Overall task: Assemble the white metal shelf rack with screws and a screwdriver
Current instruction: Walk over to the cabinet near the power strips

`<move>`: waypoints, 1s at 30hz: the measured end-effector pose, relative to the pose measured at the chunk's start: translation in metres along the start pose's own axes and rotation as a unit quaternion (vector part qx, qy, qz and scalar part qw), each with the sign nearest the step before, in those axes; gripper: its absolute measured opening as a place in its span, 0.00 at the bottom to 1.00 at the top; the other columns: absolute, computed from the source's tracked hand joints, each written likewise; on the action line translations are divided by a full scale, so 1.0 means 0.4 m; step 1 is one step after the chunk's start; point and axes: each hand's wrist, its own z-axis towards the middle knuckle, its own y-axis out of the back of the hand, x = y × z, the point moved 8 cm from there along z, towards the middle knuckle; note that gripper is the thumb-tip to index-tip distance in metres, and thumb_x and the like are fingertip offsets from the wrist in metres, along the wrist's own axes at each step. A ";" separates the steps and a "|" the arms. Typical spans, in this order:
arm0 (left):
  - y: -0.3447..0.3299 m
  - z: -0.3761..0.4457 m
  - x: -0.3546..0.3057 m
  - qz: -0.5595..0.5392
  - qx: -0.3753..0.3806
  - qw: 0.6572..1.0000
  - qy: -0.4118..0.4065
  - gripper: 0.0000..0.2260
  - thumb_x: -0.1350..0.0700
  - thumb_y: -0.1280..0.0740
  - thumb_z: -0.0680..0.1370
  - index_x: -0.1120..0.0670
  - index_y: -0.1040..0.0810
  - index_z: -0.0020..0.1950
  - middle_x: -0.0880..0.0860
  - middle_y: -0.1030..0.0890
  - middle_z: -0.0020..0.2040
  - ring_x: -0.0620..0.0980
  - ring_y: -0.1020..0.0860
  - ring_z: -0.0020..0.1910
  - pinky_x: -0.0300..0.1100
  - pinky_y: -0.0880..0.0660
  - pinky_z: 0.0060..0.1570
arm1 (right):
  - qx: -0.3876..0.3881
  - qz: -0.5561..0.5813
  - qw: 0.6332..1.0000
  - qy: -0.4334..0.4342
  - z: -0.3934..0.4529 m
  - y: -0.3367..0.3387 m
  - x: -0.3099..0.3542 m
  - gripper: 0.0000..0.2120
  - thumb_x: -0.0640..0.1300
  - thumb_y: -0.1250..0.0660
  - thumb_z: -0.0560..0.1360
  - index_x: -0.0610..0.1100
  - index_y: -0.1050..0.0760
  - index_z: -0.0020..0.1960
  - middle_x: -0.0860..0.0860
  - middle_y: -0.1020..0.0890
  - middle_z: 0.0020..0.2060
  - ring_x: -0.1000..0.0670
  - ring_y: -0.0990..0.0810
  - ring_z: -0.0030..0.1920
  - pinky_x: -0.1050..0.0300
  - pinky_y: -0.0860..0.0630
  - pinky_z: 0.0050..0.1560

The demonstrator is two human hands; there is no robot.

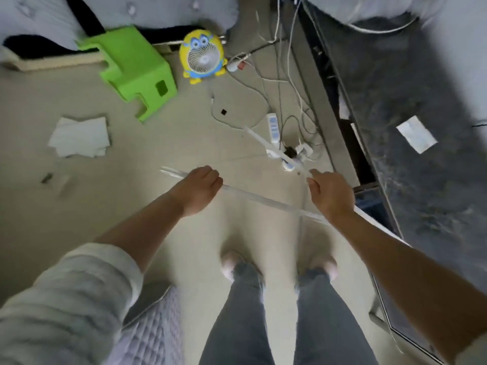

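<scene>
No brand, label or writing is legible anywhere; the whole view is motion-blurred. You stand on a pale floor (pixel 184 159), looking down past your grey trousers (pixel 284 320). Your left hand (pixel 199 185) is curled around a long white metal rail (pixel 263 200), fingers closed over it near its 9 o'clock end. That rail's long axis runs from about 10 o'clock to 4 o'clock, the far tip at 10 o'clock showing two thin prongs. Your right hand (pixel 328 193) holds a second white rail (pixel 266 144), which angles from the hand up toward 11 o'clock; the thumb and fingers seem pinched on it, though blur makes the exact hold uncertain. The two rails appear to cross near your right wrist. Both rails are held off the floor in front of you. At 11 o'clock a green plastic stool (pixel 131 69) lies tipped, with a yellow cartoon fan (pixel 201 55) just beside it at 12 o'clock. White sheets (pixel 80 137) lie at 9 o'clock. A power strip (pixel 274 126) and tangled cables (pixel 287 83) sit at 1 o'clock, beside a dark cabinet (pixel 411 122).
</scene>
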 end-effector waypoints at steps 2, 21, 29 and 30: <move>-0.005 -0.097 0.062 0.005 0.017 0.999 0.035 0.13 0.65 0.47 0.68 0.61 0.23 0.33 0.57 0.26 0.30 0.55 0.26 0.28 0.40 0.30 0.27 | -0.006 0.010 0.999 0.035 0.047 -0.037 0.122 0.16 0.46 0.46 0.80 0.39 0.26 0.60 0.39 0.20 0.43 0.40 0.25 0.48 0.55 0.35 0.39; -0.156 -0.645 0.615 -0.031 0.226 0.929 0.293 0.07 0.65 0.40 0.63 0.60 0.23 0.29 0.55 0.26 0.29 0.54 0.26 0.28 0.39 0.27 0.28 | 0.084 -0.036 0.949 0.301 0.533 -0.347 0.989 0.12 0.43 0.42 0.73 0.41 0.21 0.39 0.44 0.22 0.25 0.39 0.22 0.30 0.58 0.39 0.35; -0.237 -0.710 0.904 -0.089 0.254 0.886 0.377 0.13 0.63 0.27 0.53 0.60 0.20 0.35 0.56 0.22 0.35 0.54 0.21 0.35 0.37 0.25 0.34 | 0.240 -0.109 0.922 0.283 0.764 -0.466 1.231 0.17 0.40 0.47 0.77 0.48 0.29 0.63 0.45 0.20 0.51 0.43 0.24 0.55 0.55 0.35 0.49; -0.251 -0.731 0.938 -0.100 0.271 0.868 0.403 0.17 0.63 0.26 0.57 0.62 0.20 0.45 0.58 0.21 0.44 0.56 0.22 0.44 0.39 0.25 0.43 | 0.270 -0.123 0.913 0.279 0.782 -0.496 1.253 0.19 0.38 0.47 0.77 0.49 0.31 0.66 0.46 0.21 0.53 0.43 0.25 0.56 0.55 0.34 0.52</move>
